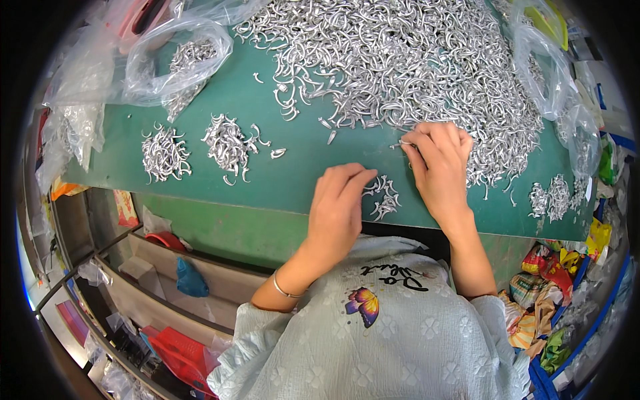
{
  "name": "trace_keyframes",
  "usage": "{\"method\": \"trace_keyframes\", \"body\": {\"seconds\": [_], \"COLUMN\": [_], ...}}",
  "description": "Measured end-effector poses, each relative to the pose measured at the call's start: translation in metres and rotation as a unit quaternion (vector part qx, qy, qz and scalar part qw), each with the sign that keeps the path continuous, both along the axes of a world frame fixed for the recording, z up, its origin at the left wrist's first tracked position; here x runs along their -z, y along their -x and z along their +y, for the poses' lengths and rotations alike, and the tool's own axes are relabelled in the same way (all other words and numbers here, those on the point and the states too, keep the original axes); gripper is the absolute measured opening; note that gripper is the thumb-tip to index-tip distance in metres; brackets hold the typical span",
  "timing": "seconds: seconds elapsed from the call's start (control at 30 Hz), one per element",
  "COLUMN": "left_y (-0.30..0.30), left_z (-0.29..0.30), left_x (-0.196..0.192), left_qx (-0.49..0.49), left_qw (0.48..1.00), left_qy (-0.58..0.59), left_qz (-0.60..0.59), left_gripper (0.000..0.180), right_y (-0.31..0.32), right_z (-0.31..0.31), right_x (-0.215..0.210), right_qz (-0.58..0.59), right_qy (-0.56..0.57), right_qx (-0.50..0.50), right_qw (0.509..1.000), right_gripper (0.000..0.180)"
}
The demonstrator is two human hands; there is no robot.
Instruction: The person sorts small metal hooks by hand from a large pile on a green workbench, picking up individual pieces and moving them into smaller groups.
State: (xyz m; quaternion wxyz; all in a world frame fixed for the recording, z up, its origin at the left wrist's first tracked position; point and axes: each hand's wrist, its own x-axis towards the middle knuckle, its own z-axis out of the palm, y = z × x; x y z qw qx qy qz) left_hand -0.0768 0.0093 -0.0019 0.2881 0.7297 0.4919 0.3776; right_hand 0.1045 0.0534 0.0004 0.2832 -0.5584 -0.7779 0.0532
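Note:
A great heap of small curved silver metal pieces (400,60) covers the far middle and right of the green tabletop (293,153). At the heap's near edge, my right hand (439,163) is closed, with one small silver piece (399,145) showing at its thumb and fingertips. My left hand (337,200) hovers lower and to the left, its fingers bent and close together; whatever they may hold is hidden. Just right of those fingertips lies a small group of curved pieces (384,200).
Two sorted piles, one (165,154) beside another (228,143), lie on the left; smaller piles (557,197) sit at the right edge. Clear plastic bags (180,60) with pieces stand at both far sides. Below the table are a drawer-like trough (200,303) and a red basket (180,360).

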Motion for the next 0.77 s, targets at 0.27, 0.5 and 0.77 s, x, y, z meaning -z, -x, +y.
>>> {"method": "trace_keyframes", "body": {"seconds": [0.27,0.5,0.77], "left_y": [0.001,-0.010,-0.002], "left_z": [0.036,0.057,0.049], "left_x": [0.002,0.006,0.010], "left_qx": [-0.039,-0.053,-0.051], "left_qw": [0.994,0.986,0.991], "left_qy": [-0.038,-0.037,-0.051], "left_qz": [0.092,0.157,0.114], "left_gripper": [0.030,0.021,0.016], "right_y": [-0.005,-0.009,-0.019], "right_z": [-0.029,-0.015,-0.007], "right_x": [-0.018,-0.020,-0.002], "right_qz": [0.064,0.075,-0.019], "right_qy": [0.109,0.042,0.070], "right_qx": [-0.099,-0.009,0.002], "right_qw": [0.987,0.996,0.997], "right_gripper": [0.014,0.018,0.018]}}
